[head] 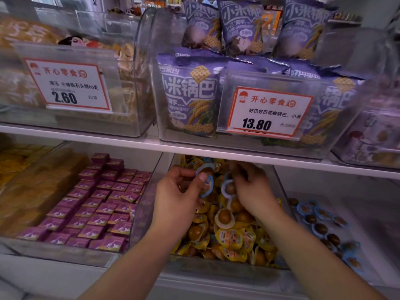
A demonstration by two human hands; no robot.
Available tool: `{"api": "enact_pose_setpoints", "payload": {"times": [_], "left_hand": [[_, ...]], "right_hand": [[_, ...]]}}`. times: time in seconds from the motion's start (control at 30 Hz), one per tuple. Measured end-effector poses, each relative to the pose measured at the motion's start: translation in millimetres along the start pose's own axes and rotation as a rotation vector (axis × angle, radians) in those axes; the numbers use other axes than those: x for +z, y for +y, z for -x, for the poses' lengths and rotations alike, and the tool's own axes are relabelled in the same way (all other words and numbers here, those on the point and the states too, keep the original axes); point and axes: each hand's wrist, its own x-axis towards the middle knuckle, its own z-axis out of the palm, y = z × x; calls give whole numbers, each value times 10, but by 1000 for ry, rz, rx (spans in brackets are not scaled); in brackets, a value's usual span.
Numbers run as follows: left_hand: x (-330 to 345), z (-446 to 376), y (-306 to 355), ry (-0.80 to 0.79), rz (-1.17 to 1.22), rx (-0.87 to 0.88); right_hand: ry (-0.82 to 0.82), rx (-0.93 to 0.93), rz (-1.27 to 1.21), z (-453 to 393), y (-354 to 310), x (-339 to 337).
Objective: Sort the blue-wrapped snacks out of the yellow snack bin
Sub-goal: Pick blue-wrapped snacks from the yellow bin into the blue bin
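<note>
Shop shelf, yellow snack bin (279, 187) at 6 o'clock. Left hand (179, 191) pinches blue-wrapped snacks (206, 182). Right hand (251, 185) digs at 12 o'clock, grip unclear. Risk: full fingers drop one back.

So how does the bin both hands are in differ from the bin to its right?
The middle bin is heaped deep with mostly yellow-wrapped snacks; the right bin holds only a sparse scatter of blue-wrapped snacks. The left hand and right hand work inside the middle bin, the left gripping blue-wrapped pieces; nothing touches the right bin. Both are clear bins on the lower shelf, and the snacks in both look like brown rounds.
</note>
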Motion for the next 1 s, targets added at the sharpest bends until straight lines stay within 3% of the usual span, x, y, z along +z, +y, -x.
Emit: {"api": "enact_pose_setpoints", "payload": {"times": [0.07,0.13,0.37,0.47,0.57,0.67,0.87,1.0], "left_hand": [[18,36,18,10,4,18],[61,86,24,11,-19,44],[129,167,-5,-75,-217,16],[120,203,61,-95,-176,87],[210,326,148,-204,-265,276],[318,421,171,-289,-303,383],[79,304,248,-411,-367,251],[-477,122,219,-529,-1001,512]], "right_hand": [[94,277,-420,33,-61,-48],[77,411,-753,123,-98,-79],[33,230,-426,299,-21,-401],[-26,354,-605,393,-39,-507],[-316,474,-886,500,-109,-534],[-483,461,-918,568,-137,-511],[-298,549,-1014,516,-70,-462],[-242,507,-784,503,3,-451]]}}
